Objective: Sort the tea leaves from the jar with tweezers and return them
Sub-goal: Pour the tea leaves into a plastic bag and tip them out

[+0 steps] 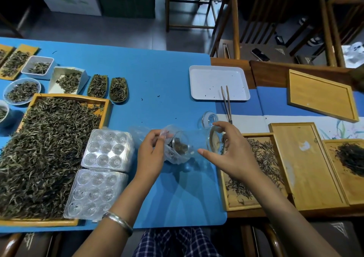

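A clear glass jar [199,144] is held on its side above the blue mat [157,79], its mouth pointing left. My right hand [232,154] grips the jar's base end between thumb and fingers. My left hand [151,154] pinches the edge of a clear plastic bag [173,156] that wraps the jar's mouth. A small clump of dark tea leaves [180,145] sits at the mouth inside the bag. The wooden tweezers [227,103] lie untouched, tips on the white tray [206,75]. The glass jar lid [209,119] rests on the mat behind my right hand.
A big wooden tray of tea [49,154] and two clear moulded plastic trays [106,150] fill the left. Small dishes of tea line the far left. Wooden trays and lids [307,166], some holding tea, stand to the right. Chairs are beyond the table.
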